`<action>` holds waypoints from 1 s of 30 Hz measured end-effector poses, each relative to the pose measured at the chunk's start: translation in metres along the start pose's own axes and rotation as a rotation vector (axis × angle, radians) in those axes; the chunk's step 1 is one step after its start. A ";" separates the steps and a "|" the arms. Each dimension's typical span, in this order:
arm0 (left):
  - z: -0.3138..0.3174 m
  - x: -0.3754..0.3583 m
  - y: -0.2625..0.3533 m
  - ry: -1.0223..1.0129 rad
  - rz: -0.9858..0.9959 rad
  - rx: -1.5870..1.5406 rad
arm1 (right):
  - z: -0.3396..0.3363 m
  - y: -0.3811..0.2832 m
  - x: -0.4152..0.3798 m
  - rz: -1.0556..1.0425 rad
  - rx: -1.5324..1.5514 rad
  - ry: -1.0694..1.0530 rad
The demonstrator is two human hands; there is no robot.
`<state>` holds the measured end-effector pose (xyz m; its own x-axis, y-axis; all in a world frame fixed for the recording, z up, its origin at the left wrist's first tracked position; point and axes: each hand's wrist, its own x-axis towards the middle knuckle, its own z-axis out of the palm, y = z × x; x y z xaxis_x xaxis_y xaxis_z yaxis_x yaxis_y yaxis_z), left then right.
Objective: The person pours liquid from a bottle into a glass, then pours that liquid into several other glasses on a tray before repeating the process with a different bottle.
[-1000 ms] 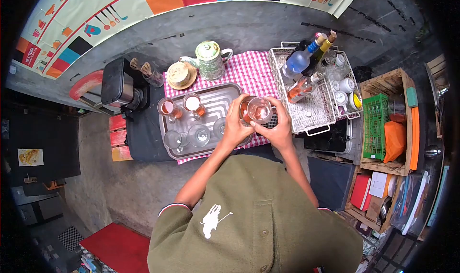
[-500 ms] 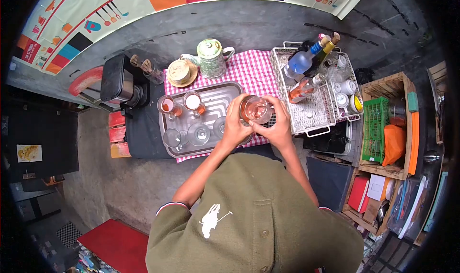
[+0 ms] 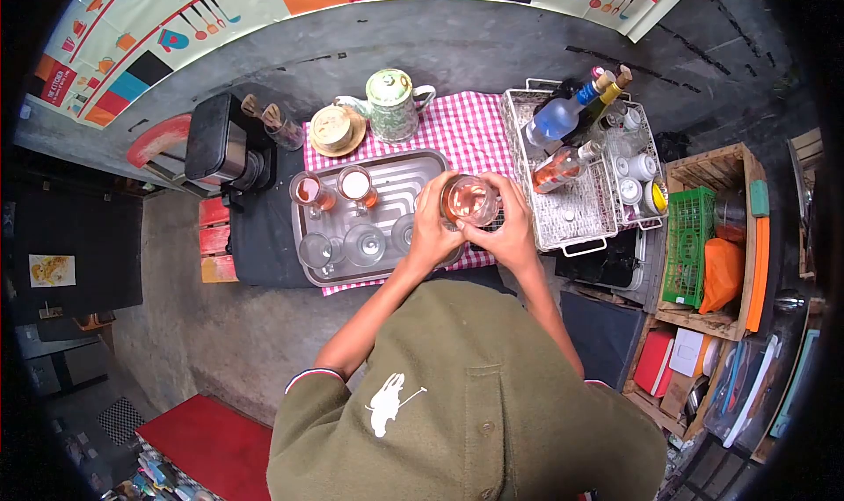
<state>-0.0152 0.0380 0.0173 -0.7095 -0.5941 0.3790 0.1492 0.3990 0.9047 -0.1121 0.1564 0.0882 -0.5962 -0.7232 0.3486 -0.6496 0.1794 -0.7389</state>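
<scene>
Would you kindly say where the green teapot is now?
In the head view, the teapot stands slightly left of centre on the checked cloth, beyond the tray, right of the cup.

Dark-covered desk (image 3: pixel 264 250), pink-and-white checked cloth (image 3: pixel 470 127) spread over it, grey ribbed tray (image 3: pixel 400 185) on the cloth, green mottled teapot (image 3: pixel 393 112) and yellowish saucer (image 3: pixel 357 139) behind the tray, white wire basket (image 3: pixel 576 227) at the right, jar of sticks (image 3: pixel 286 134) at the left

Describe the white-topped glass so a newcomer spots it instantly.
Find the grey tray. Beyond its clear glasses, the white-topped glass stands to the right of a red drink. Its white top sets it apart: that neighbour's looks red.
</scene>
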 end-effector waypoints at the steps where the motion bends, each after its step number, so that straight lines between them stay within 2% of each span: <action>1: 0.000 0.000 0.000 -0.002 -0.003 0.000 | 0.000 0.001 0.001 -0.005 -0.005 -0.002; 6: 0.001 -0.001 -0.004 -0.027 -0.062 -0.035 | 0.000 0.005 0.002 0.029 0.009 -0.037; 30: 0.002 -0.001 -0.007 -0.030 -0.045 -0.036 | -0.006 -0.003 0.009 0.098 0.060 -0.119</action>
<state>-0.0167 0.0374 0.0103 -0.7365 -0.5895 0.3318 0.1409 0.3461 0.9276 -0.1183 0.1529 0.0968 -0.5928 -0.7788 0.2050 -0.5595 0.2151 -0.8005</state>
